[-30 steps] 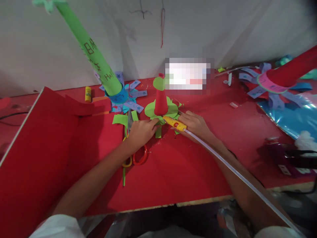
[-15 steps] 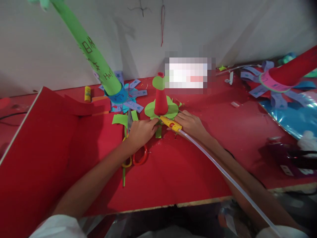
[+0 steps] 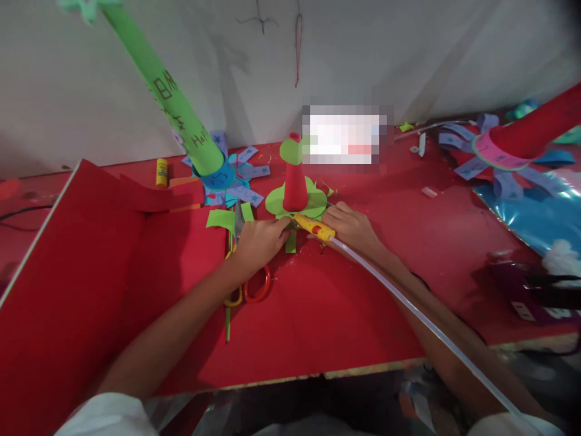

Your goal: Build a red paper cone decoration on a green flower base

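A small red paper cone point(image 3: 295, 189) stands upright on a green scalloped paper base point(image 3: 273, 203). My left hand point(image 3: 263, 241) is closed at the front left of this base, its fingertips near the tip of a yellow glue gun point(image 3: 315, 227); what it pinches is too small to tell. At the base's right front is my right hand point(image 3: 349, 223), fingers curled beside the gun; whether it grips the gun or the base is hidden. A clear glue stick point(image 3: 408, 309) runs back from the gun over my right forearm. Below the base lies a green paper strip point(image 3: 291, 243).
Scissors point(image 3: 257, 284) and green scraps point(image 3: 221, 218) lie beside my left hand. A tall green paper tube point(image 3: 172, 109) stands behind, near a yellow glue bottle point(image 3: 161, 173). At left rises a red board point(image 3: 77, 272). Rightward are a red tube point(image 3: 540, 130) and blue foil point(image 3: 512, 215).
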### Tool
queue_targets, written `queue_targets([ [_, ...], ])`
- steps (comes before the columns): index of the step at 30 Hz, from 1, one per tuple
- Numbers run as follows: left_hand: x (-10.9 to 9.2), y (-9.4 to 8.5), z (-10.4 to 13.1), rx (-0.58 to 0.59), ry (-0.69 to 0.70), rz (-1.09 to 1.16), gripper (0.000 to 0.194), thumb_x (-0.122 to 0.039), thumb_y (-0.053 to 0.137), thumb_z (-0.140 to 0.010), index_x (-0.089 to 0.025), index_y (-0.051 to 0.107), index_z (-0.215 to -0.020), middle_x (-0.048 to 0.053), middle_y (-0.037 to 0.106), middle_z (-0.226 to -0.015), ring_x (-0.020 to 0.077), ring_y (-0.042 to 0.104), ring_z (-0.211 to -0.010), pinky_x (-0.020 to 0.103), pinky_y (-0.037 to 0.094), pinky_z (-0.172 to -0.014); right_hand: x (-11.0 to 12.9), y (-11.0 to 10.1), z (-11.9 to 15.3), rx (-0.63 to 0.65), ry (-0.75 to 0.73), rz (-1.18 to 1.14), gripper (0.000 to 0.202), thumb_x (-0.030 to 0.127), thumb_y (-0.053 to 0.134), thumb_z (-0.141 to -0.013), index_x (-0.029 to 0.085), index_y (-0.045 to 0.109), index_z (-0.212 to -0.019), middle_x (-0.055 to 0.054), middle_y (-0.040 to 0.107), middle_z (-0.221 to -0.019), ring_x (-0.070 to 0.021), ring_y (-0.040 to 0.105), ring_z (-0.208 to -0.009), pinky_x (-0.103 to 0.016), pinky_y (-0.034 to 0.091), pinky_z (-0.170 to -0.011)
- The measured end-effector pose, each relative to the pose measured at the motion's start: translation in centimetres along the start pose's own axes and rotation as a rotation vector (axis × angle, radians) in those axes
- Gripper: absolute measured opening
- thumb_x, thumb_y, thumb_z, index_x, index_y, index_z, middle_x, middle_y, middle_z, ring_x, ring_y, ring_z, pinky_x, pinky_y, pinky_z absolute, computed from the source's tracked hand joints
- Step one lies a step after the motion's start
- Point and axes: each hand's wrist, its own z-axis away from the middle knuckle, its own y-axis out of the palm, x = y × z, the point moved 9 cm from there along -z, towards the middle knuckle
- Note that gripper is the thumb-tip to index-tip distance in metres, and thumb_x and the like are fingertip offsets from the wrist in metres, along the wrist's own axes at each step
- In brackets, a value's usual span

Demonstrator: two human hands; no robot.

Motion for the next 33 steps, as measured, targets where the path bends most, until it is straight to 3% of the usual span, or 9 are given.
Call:
queue_targets([
  [6, 0.2, 0.1, -0.1, -0.031, 0.005, 0.003, 0.027, -0.034, 0.052, -0.103, -0.026, 0.071, -0.12, 0.006, 0.082, -0.094, 0.026, 0.076, -0.081, 0.032, 0.038, -0.058, -0.1, 0.0, 0.1, 0.004, 0.001, -0.006, 0.045, 0.057, 0.057, -0.103, 0.021, 0.062, -0.076, -0.006, 0.062, -0.077, -0.0213, 0.05, -0.078, -0.034, 0.034, -0.068],
  [8, 0.3, -0.6, 0.2, -0.11, 0.012, 0.028, 0.027, -0.036, 0.05, -0.106, -0.024, 0.073, -0.112, 0.006, 0.082, -0.094, 0.0238, 0.076, -0.079, 0.032, 0.037, -0.058, 0.0, -0.2, 0.1, -0.003, 0.002, 0.011, 0.041, 0.052, 0.057, -0.104, 0.021, 0.063, -0.079, -0.006, 0.063, -0.08, -0.021, 0.05, -0.078, -0.034, 0.034, -0.069],
  [10, -0.5, -2.1, 1.0, -0.265, 0.079, 0.053, 0.033, -0.037, 0.046, -0.109, -0.022, 0.075, -0.101, 0.006, 0.081, -0.088, 0.0192, 0.073, -0.074, 0.031, 0.037, -0.057, 0.1, -0.4, 0.1, -0.001, -0.002, 0.033, 0.035, 0.044, 0.055, -0.106, 0.02, 0.063, -0.081, -0.007, 0.065, -0.082, -0.0208, 0.051, -0.077, -0.035, 0.034, -0.07],
  [13, -5.0, -5.3, 3.8, -0.557, 0.396, 0.04, 0.028, -0.03, 0.049, -0.109, -0.021, 0.073, -0.1, 0.0, 0.068, -0.064, 0.0122, 0.063, -0.058, 0.029, 0.036, -0.054, 0.5, -0.6, 0.1, 0.01, -0.028, 0.041, 0.029, 0.032, 0.05, -0.106, 0.02, 0.064, -0.083, -0.007, 0.067, -0.083, -0.021, 0.052, -0.076, -0.036, 0.034, -0.07],
  [15, -9.1, -6.5, 6.5, -0.67, 0.68, 0.004, 0.024, -0.014, 0.054, -0.104, -0.018, 0.068, -0.122, -0.005, 0.059, -0.059, 0.0104, 0.058, -0.054, 0.029, 0.036, -0.051, 0.7, -0.7, 0.1, 0.017, -0.031, 0.021, 0.026, 0.028, 0.051, -0.105, 0.019, 0.064, -0.084, -0.007, 0.067, -0.08, -0.0215, 0.053, -0.076, -0.036, 0.034, -0.071],
  [17, -11.8, -6.8, 7.5, -0.677, 0.759, -0.029, 0.038, -0.004, 0.053, -0.099, -0.011, 0.061, -0.135, -0.005, 0.058, -0.061, 0.0105, 0.054, -0.052, 0.03, 0.035, -0.047, 0.8, -0.9, 0.1, 0.011, -0.02, 0.014, 0.024, 0.028, 0.053, -0.103, 0.019, 0.064, -0.084, -0.006, 0.065, -0.074, -0.0218, 0.053, -0.074, -0.036, 0.034, -0.072],
  [20, -13.6, -7.1, 7.5, -0.686, 0.724, -0.058, 0.03, -0.003, 0.053, -0.097, -0.009, 0.064, -0.124, -0.002, 0.061, -0.067, 0.0112, 0.056, -0.052, 0.031, 0.036, -0.044, 1.0, -1.3, 0.2, -0.038, -0.021, 0.044, 0.026, 0.028, 0.051, -0.102, 0.019, 0.065, -0.082, -0.006, 0.063, -0.069, -0.0212, 0.051, -0.07, -0.036, 0.032, -0.07],
  [24, -13.4, -7.3, 7.2, -0.701, 0.69, -0.045, 0.016, -0.005, 0.055, -0.098, -0.01, 0.066, -0.108, 0.0, 0.066, -0.074, 0.0116, 0.062, -0.059, 0.03, 0.043, -0.046, 1.4, -1.7, 0.2, -0.062, -0.055, 0.032, 0.031, 0.025, 0.045, -0.103, 0.019, 0.065, -0.08, -0.006, 0.061, -0.068, -0.0199, 0.048, -0.066, -0.036, 0.031, -0.068],
  [33, -12.2, -7.6, 6.6, -0.645, 0.66, 0.086, 0.015, -0.005, 0.049, -0.102, -0.009, 0.062, -0.106, -0.002, 0.063, -0.072, 0.0113, 0.066, -0.067, 0.024, 0.049, -0.054, 1.8, -2.3, 0.2, -0.076, -0.098, -0.031, 0.028, 0.023, 0.049, -0.103, 0.02, 0.062, -0.079, -0.003, 0.06, -0.066, -0.0186, 0.049, -0.066, -0.035, 0.035, -0.069],
])
